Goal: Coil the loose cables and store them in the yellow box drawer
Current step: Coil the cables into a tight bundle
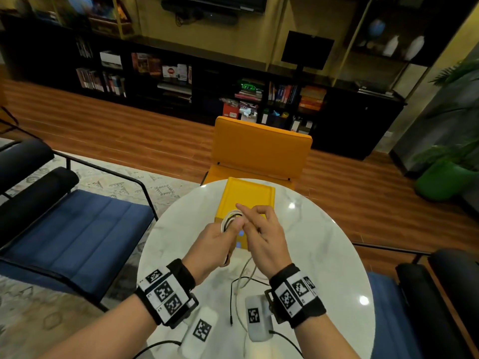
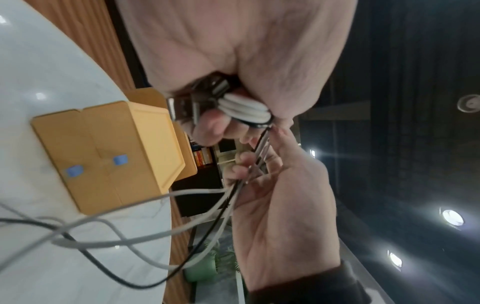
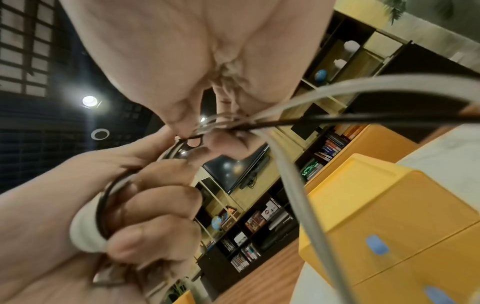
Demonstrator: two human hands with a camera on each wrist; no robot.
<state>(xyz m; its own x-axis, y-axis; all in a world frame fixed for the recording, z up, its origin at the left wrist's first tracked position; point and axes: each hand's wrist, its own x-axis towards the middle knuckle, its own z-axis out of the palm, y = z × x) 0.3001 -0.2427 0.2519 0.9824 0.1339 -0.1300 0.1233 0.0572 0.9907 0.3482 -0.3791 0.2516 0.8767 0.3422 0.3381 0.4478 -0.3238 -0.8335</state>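
Note:
Above the white marble table [image 1: 324,242], my left hand [image 1: 220,237] grips a small coil of white and black cables [image 1: 229,219], just in front of the yellow box [image 1: 248,198]. In the left wrist view the white turns [image 2: 244,109] and USB plugs [image 2: 182,107] sit in the left fist. My right hand [image 1: 261,234] pinches the trailing strands beside the coil, index finger raised. The loose tails [image 1: 241,286] hang down to the table. The right wrist view shows a white cable [image 3: 293,174] and a black cable [image 3: 337,121] running from the pinch past the yellow box [image 3: 389,216], whose drawers with blue knobs are closed.
A yellow chair [image 1: 261,149] stands behind the table and a blue-cushioned chair [image 1: 77,229] to the left. Two white tagged devices [image 1: 201,330] [image 1: 255,316] lie near the table's front edge with their own black leads. A green pot [image 1: 440,182] is at the far right.

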